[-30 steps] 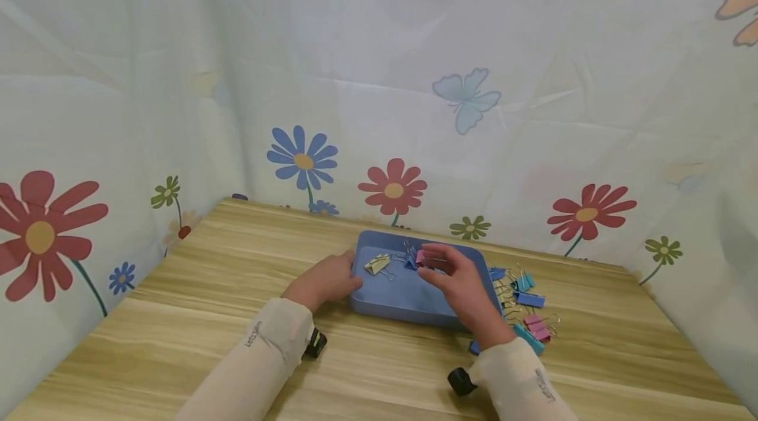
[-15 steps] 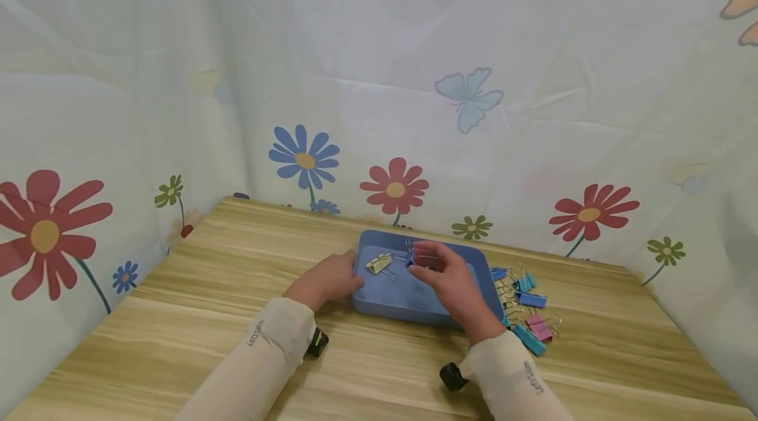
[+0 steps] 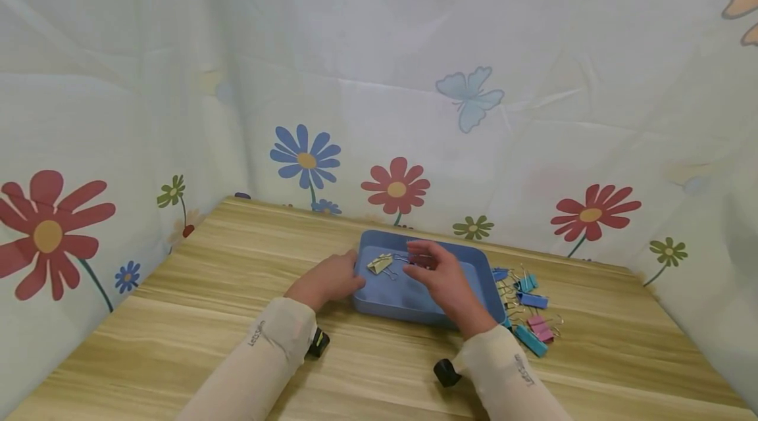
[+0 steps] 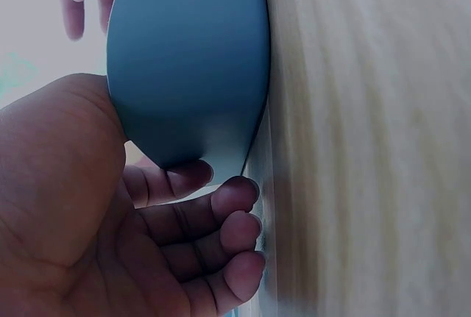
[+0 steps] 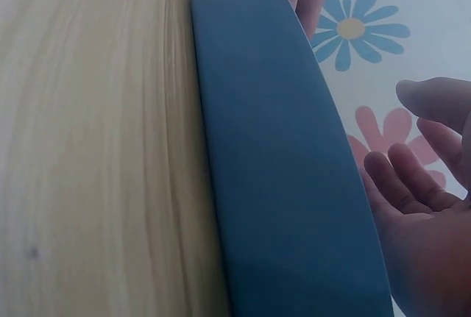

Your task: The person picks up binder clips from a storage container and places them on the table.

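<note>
Holding blue tray (image 3: 403,311) (left grip (image 3: 327,281)).

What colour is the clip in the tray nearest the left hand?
The clip is pale yellow, best seen in the head view.

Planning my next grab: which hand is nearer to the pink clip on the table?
Right. The right hand is over the tray, to the left of the pink clip; the left hand holds the tray's left end, across from the clip.
</note>
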Tool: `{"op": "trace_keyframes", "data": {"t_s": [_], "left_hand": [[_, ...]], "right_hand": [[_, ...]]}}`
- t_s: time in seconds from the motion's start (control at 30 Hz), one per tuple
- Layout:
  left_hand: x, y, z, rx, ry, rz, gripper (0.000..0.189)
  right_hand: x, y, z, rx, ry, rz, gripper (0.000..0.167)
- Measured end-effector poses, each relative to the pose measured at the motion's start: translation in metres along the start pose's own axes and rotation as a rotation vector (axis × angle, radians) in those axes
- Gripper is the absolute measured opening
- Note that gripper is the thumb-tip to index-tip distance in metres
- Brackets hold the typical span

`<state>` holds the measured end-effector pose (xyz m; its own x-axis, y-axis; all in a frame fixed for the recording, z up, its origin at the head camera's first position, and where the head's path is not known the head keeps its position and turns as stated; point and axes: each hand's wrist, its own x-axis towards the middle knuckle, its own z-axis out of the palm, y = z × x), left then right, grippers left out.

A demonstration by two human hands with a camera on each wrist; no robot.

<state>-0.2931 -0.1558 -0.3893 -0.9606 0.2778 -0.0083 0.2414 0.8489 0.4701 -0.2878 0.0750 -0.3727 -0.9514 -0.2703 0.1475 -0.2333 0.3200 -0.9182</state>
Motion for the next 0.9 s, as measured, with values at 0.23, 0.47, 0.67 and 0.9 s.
{"op": "trace_keyframes", "data": {"t_s": [0.23,0.47,0.67,0.9], "left_hand": [[0.000,0.000,0.000,0.008,0.004,-0.004,0.059],[0.002,-0.002,0.001,0.013,0.005,-0.003,0.055],[0.001,0.000,0.000,0.008,0.005,0.009,0.053],[-0.001,0.000,0.000,0.012,0.025,0.011,0.048]], "right_hand": [[0.005,-0.002,0.006,0.028,0.002,0.013,0.045],[0.010,-0.001,0.011,0.050,-0.031,0.010,0.047],[0.014,-0.002,0.015,0.069,-0.050,0.015,0.049],[0.018,-0.001,0.017,0.069,-0.057,0.010,0.050]]}}
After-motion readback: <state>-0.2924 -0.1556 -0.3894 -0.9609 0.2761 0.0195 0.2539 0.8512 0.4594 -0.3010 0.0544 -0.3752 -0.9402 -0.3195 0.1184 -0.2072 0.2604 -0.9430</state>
